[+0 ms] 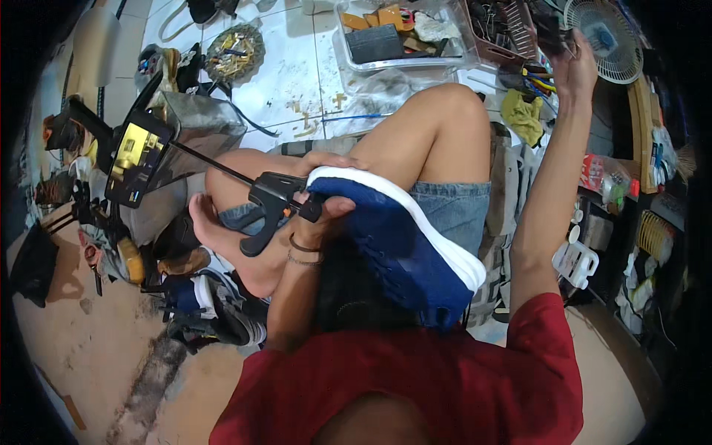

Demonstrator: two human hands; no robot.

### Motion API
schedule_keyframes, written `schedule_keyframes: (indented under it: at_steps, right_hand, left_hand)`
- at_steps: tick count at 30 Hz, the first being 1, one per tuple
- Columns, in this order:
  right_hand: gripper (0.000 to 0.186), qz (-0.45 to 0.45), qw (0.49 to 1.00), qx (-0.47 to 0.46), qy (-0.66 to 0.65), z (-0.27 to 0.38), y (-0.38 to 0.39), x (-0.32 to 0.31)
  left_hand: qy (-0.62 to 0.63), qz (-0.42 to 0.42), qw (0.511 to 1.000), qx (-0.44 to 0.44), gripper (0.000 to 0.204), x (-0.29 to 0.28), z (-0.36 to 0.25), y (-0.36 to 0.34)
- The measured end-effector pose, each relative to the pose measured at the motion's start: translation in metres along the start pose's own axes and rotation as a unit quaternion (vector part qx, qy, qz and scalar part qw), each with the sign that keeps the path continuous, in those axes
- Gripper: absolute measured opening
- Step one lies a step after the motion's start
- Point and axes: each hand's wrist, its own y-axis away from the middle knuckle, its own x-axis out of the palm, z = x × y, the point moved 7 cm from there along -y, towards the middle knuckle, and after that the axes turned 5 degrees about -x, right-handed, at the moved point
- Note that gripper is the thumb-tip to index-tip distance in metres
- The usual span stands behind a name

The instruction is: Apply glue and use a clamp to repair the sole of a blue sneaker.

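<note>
A dark blue lace-up sneaker [386, 237] with a white sole lies tilted on its side across my lap. My left hand [334, 211] is closed around its left end, thumb on the blue upper and fingers over the sole. A black bar clamp [271, 204] with an orange detail meets the shoe at that same end, its bar pointing up and left. My right hand [580, 74] is stretched far to the upper right, fingers closed at a dark, partly see-through object [552, 33] beside a brown basket. What that object is I cannot make out.
A phone [137, 159] with a lit screen stands on a holder at left. Ahead are a clear plastic bin [404, 63] of scraps and a round dish of small bits [235, 53]. At right are a yellow cloth [523, 115], a white fan [604, 41] and a white bottle [577, 263].
</note>
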Motion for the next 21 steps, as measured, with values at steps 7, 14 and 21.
schedule_keyframes:
  at_steps: [7, 14, 21]
  right_hand:
    - [0.053, -0.012, 0.973, 0.191, -0.127, -0.033, 0.041, 0.036]
    - [0.072, 0.020, 0.986, 0.163, -0.011, -0.036, 0.039, 0.009]
    - [0.078, 0.021, 0.987, 0.151, -0.043, 0.000, 0.075, 0.069]
  left_hand:
    - [0.059, 0.074, 0.995, 0.007, 0.055, -0.007, 0.012, 0.002]
    - [0.057, 0.052, 0.997, 0.005, 0.054, 0.002, 0.012, -0.001]
    - [-0.003, 0.039, 0.999, -0.006, 0.052, 0.002, 0.007, -0.003]
